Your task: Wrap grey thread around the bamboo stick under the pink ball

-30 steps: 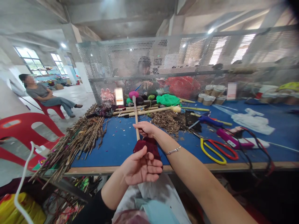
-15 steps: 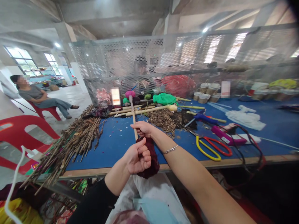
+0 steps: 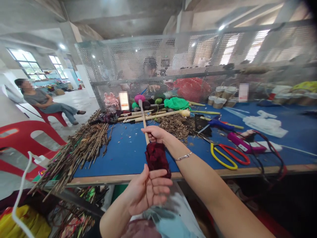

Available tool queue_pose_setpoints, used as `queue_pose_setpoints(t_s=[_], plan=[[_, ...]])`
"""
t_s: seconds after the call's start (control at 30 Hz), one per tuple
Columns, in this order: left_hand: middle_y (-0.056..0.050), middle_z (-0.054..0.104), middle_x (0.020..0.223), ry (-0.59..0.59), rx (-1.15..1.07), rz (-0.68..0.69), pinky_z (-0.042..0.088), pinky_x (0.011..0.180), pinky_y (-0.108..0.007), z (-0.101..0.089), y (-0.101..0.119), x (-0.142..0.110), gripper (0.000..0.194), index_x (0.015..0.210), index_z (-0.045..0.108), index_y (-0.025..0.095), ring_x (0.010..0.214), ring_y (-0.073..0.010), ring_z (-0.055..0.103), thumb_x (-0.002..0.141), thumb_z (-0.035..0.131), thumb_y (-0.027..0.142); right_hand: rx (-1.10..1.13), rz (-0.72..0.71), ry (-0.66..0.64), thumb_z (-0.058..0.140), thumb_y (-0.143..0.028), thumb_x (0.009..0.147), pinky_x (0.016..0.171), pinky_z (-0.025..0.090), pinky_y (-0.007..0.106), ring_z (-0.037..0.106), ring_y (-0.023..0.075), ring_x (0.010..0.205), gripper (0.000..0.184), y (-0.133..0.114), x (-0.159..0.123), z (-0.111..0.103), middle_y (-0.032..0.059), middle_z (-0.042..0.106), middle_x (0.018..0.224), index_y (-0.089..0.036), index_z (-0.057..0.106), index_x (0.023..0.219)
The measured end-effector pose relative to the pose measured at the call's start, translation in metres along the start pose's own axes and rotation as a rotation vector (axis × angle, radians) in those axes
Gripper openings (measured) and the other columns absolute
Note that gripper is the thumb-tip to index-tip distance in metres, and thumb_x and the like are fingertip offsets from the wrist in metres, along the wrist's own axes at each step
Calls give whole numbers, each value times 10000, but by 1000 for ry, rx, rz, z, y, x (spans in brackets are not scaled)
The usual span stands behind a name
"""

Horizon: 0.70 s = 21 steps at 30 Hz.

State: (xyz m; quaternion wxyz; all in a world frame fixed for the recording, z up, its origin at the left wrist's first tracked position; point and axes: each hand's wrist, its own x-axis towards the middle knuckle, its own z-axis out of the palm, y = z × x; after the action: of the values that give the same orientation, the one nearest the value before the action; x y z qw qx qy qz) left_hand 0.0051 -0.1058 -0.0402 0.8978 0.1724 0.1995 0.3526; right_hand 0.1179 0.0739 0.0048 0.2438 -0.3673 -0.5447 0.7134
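Closest to us, the left hand (image 3: 150, 193) is wide open, palm up and empty, right by the dark red cloth (image 3: 158, 158) at the near end of a pale stick (image 3: 143, 119); contact, I can't tell. Beyond it, the right hand (image 3: 155, 134) curls its fingers snugly round that stick, over the blue table (image 3: 123, 155)! Twigs (image 3: 81, 145) heap up left, scissors (image 3: 225, 154) lie right, and behind stands a perforated screen (image 3: 111, 66).

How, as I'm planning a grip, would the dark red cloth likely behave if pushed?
The dark red cloth likely gives softly: its surface is creased. The stick meets its far end, so a push might shift both.
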Motion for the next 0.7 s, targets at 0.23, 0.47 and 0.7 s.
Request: queue_pose_setpoints(t_s=[0.23, 0.47, 0.7], plan=[[-25, 614, 742, -30, -266, 107, 468, 580, -181, 14, 14, 27, 339, 848, 608, 136, 631, -78, 589, 914, 394, 391, 30, 14, 16, 490, -285, 863, 303, 137, 125, 179, 28, 282, 273, 1, 0, -1, -112, 271, 350, -182, 374, 639], [25, 494, 631, 5, -355, 187, 437, 511, -110, 23, 20, 30, 262, 854, 566, 127, 515, -20, 507, 940, 372, 280, 106, -11, -53, 512, -265, 854, 298, 128, 123, 165, 23, 278, 299, 4, 1, -2, -115, 266, 349, -183, 349, 617], [-87, 674, 813, 12, -160, 122, 533, 602, -210, 6, 21, 28, 428, 1029, 576, 89, 677, -123, 670, 938, 300, 404, 135, -7, 8, 513, -203, 839, 281, 140, 126, 241, 16, 270, 200, 9, 7, -3, -59, 469, 411, -152, 449, 656]])
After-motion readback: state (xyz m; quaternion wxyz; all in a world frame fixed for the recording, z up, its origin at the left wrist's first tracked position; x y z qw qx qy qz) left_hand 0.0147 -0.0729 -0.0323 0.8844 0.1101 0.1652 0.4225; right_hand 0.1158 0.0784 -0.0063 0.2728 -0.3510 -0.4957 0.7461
